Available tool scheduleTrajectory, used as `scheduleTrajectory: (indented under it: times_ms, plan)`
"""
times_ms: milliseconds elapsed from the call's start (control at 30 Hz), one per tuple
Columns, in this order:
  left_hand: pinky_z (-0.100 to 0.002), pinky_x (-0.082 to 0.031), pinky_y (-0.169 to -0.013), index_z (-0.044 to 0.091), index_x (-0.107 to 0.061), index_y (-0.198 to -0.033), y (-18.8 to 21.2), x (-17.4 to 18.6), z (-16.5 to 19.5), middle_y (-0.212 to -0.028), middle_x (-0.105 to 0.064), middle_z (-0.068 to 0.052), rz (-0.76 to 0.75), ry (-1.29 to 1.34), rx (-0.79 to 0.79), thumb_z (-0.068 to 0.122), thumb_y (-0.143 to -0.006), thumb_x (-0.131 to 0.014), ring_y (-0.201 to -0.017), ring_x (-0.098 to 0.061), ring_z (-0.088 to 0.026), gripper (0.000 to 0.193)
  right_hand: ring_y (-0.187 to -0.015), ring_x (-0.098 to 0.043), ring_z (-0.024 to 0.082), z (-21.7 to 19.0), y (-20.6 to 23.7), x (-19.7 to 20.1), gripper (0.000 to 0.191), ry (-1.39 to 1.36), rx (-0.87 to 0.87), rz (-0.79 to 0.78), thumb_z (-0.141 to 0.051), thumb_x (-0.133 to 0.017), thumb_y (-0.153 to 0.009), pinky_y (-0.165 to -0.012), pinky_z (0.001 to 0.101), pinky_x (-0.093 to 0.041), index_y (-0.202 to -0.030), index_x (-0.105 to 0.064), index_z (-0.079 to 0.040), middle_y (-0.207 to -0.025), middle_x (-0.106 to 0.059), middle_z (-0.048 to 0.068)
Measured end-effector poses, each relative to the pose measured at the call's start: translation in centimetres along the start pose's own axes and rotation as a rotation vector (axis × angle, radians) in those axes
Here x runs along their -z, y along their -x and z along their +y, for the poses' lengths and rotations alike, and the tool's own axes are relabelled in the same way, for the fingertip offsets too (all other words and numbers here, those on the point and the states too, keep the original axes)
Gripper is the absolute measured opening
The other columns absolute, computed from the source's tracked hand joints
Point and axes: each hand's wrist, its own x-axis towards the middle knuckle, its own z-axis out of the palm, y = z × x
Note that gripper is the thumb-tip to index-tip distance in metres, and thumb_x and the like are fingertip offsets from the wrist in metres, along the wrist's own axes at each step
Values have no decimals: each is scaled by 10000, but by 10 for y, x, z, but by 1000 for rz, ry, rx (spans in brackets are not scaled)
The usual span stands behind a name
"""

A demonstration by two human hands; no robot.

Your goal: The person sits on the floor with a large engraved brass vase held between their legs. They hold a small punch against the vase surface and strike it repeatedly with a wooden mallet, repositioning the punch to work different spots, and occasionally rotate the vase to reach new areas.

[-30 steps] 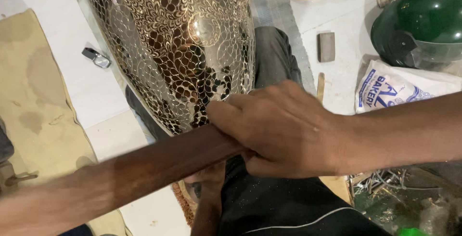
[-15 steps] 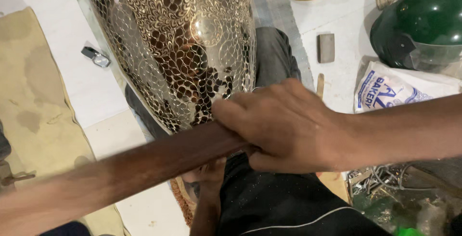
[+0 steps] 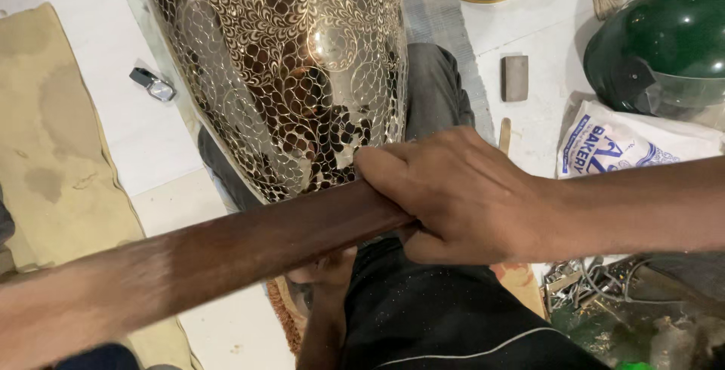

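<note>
While the right hand [image 3: 461,192] closes over the left wrist, the left hand's grip cannot be told. Just beyond the knuckles, the large engraved brass vase [image 3: 294,68] leans on the lap; loosened support could roll it.

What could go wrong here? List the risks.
The vase leans on the lap; it might roll. The right hand, clasped over the left forearm, sits at the vase's edge; a slip could mar the engraving. Metal scraps lie by the leg and could cut.

Single head view, steeply downward, seemingly close above lap.
</note>
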Motion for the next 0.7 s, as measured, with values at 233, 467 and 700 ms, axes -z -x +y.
scheduleTrajectory:
  times_ms: [233, 467, 700]
  plan:
    - [-334, -600, -949, 19, -506, -1390, -4, 1, -1, -1201, -678, -130, 4, 7, -1, 151, -945, -722, -1057, -689, -209, 512, -426, -489, 197, 9, 5, -10, 384, 50, 126, 236, -114, -713, -660, -310, 354, -379, -970, -494, -56, -645, -525, 53]
    - [-323, -599, -936, 18, -506, -1396, -4, 3, -1, -1195, -677, -128, 8, -24, -18, 135, -944, -714, -1045, -685, -204, 511, -476, -480, 162, 12, 7, -14, 127, -263, -58, 11, -42, -544, -873, -400, 309, -412, -916, -489, -148, -705, -533, -2]
    - [-313, -597, -922, 16, -507, -1401, -4, 3, 0, -1188, -676, -126, 0, -63, -49, 118, -942, -706, -1033, -682, -199, 511, -455, -501, 209, 14, 8, -16, 311, -67, -24, 83, -139, -705, -687, -388, 360, -427, -894, -482, -77, -674, -527, 61]
